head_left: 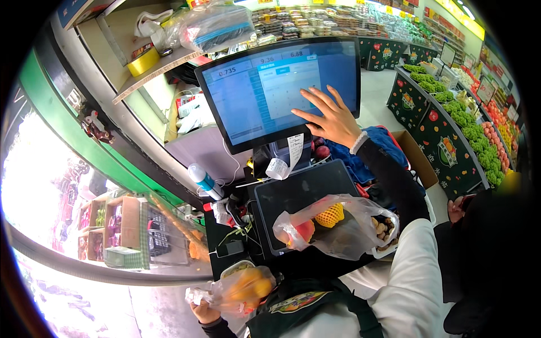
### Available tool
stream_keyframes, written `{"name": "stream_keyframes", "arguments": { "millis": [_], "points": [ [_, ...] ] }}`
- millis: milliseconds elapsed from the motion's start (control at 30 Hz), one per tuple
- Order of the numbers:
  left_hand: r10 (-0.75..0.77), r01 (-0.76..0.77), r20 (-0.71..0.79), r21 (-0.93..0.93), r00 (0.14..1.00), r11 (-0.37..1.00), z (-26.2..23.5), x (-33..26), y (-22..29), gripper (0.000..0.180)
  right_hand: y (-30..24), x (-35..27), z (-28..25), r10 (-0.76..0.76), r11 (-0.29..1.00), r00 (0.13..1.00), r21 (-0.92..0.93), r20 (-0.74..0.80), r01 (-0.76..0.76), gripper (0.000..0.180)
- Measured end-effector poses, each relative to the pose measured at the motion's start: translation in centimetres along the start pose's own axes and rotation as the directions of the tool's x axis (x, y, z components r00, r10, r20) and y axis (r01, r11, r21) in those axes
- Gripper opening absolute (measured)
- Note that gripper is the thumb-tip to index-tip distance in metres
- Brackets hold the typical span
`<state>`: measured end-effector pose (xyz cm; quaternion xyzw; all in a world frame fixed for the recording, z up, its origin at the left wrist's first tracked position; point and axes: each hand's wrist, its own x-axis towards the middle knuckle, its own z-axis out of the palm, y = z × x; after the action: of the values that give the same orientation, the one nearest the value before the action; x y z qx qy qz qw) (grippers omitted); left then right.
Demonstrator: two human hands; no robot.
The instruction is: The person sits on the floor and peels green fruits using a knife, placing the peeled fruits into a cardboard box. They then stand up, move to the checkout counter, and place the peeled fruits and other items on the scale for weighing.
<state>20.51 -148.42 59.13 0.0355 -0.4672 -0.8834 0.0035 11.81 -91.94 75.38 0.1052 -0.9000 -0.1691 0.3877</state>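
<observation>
My right hand (pixel 329 121), with a pale bracelet at the wrist, is spread in front of the lower right of a large touchscreen monitor (pixel 236 107). Its fingers are apart and hold nothing; whether a fingertip touches the glass, I cannot tell. Low on the left, my left hand (pixel 204 311) grips the gathered neck of a clear plastic bag of orange-yellow fruit (pixel 251 288). Below the screen, a second clear plastic bag (pixel 349 242) lies partly on a black weighing plate (pixel 282 197). Inside it are a reddish fruit and one in a yellow foam net (pixel 329 215).
A curl of printed paper (pixel 295 151) hangs under the monitor. Left of the plate stand a white-and-blue bottle (pixel 204 179) and cables. A shelf (pixel 152 70) holds yellow tape. At right are a cardboard box (pixel 414 155), another person's hand (pixel 455 209) and produce stands (pixel 445 135).
</observation>
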Motion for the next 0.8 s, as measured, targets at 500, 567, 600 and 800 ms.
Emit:
{"name": "stream_keyframes", "arguments": {
  "millis": [500, 567, 600, 800],
  "points": [
    [-0.043, 0.048, 0.073, -0.08, 0.996, 0.996, 0.4, 0.0, 0.6, 0.043, -1.5, 0.2, 1.4, 0.037, 0.998, 0.997, 0.058, -0.066, -0.033, 0.053],
    [-0.029, 0.039, 0.095, -0.097, 0.995, 0.995, 1.2, 0.0, 0.7, 0.042, -0.9, 0.5, 1.2, 0.071, 0.997, 0.996, -0.003, -0.05, -0.071, 0.054],
    [-0.023, 0.034, 0.105, -0.105, 0.994, 0.994, 1.5, 0.0, 0.6, 0.041, -0.8, 0.5, 1.1, 0.088, 0.995, 0.995, -0.034, -0.042, -0.089, 0.054],
    [-0.085, 0.102, 0.145, -0.114, 0.986, 0.988, 1.5, 0.2, 0.8, 0.042, -1.3, -0.9, 1.5, 0.072, 0.997, 0.997, 0.02, -0.03, -0.071, 0.05]
  ]
}}
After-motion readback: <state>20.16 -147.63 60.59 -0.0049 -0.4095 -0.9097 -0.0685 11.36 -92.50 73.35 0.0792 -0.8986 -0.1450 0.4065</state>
